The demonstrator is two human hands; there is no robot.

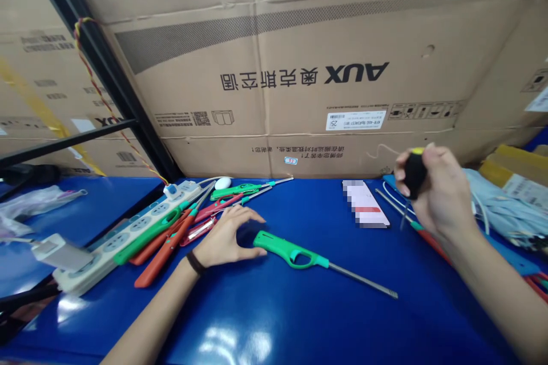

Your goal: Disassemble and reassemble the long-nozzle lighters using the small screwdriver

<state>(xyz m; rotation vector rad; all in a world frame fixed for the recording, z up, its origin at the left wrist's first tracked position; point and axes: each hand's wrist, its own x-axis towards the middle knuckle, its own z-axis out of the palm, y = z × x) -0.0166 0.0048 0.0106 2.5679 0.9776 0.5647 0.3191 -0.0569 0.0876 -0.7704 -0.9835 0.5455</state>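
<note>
A green long-necked lighter (278,245) lies on the blue table, its metal tube pointing right and toward me. Just left of its handle end is my left hand (226,236), fingers and thumb spread apart with nothing between them. Up at the right, my right hand (443,188) grips a screwdriver (415,174) by its black handle with a yellow end. The screwdriver's thin shaft points down and looks blurred. Behind my left hand lie several more lighters, among them a green one (235,191) and an orange-red one (165,251).
A white power strip (141,222) with a plugged-in charger (64,254) runs along the left. A phone (366,205) lies toward the back. Large cardboard boxes (299,28) stand behind the table (274,308). Another lighter (432,239) and plastic bags (505,205) are at the right.
</note>
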